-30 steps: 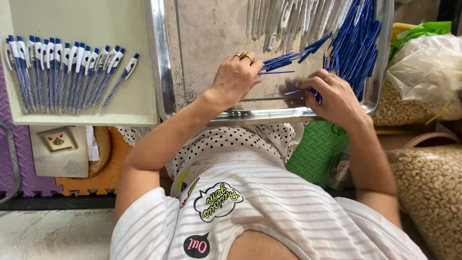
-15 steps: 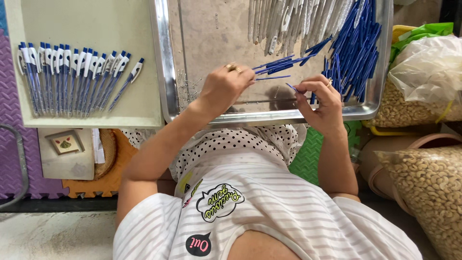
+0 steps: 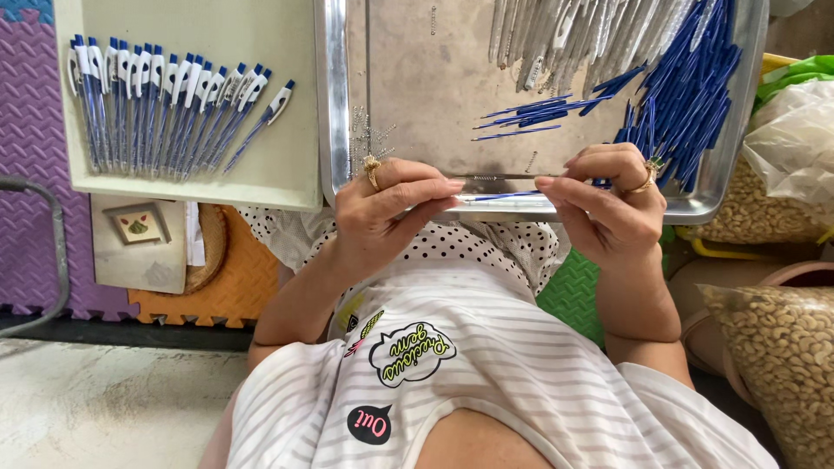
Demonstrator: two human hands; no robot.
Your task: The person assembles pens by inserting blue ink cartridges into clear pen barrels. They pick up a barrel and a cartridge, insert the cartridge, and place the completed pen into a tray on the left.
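Note:
My left hand [image 3: 382, 208] and my right hand [image 3: 608, 204] meet fingertip to fingertip over the front rim of a metal tray [image 3: 334, 104]. My right hand pinches a thin blue refill [image 3: 504, 196] that points toward the left fingers. My left hand pinches what looks like a thin metal spring [image 3: 486, 177] just above it. On the tray lie loose blue refills [image 3: 530, 113], a heap of blue pen barrels [image 3: 686, 95], pale pen parts [image 3: 556, 35] and small springs [image 3: 369, 139].
A pale tray [image 3: 287, 174] to the left holds a row of assembled blue-and-white pens [image 3: 174, 104]. Bags of cashews [image 3: 782, 347] stand at the right, next to a clear plastic bag [image 3: 790, 139]. Purple foam mat [image 3: 35, 130] covers the floor at left.
Both hands have drawn back from the middle of the tray to its front rim and come together, the right bringing a blue refill with it.

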